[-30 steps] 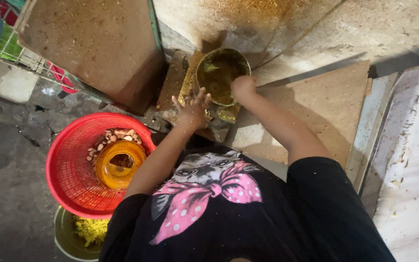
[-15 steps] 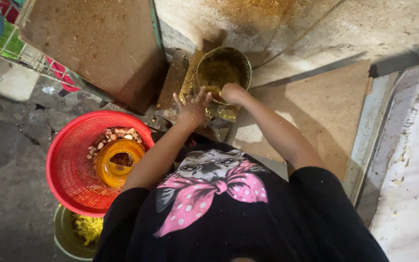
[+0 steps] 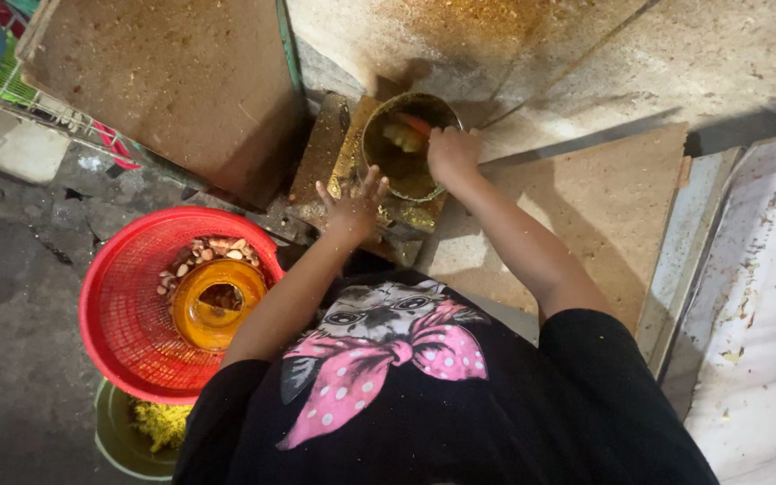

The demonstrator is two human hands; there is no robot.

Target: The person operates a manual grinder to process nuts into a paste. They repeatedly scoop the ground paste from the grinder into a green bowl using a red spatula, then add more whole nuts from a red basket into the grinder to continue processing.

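A round metal hopper (image 3: 379, 121) stained yellow sits on top of a grimy grinding machine (image 3: 334, 153). Yellow lumps (image 3: 401, 136) lie inside it. My right hand (image 3: 451, 153) rests on the hopper's right rim, closed around an orange stick (image 3: 413, 124) that points into the hopper. My left hand (image 3: 352, 202) lies on the machine just below and left of the hopper, fingers spread, holding nothing.
A red plastic basket (image 3: 123, 314) at lower left holds an orange bowl (image 3: 213, 305) and pale root pieces (image 3: 208, 251). Below it is a green bucket (image 3: 119, 440) with yellow ground matter. Dusty boards (image 3: 172, 81) lean around the machine; a white surface (image 3: 756, 314) lies to the right.
My right hand has shifted from the hopper's near edge up to its right rim, and the orange stick now shows inside the hopper. My left hand has stayed in place.
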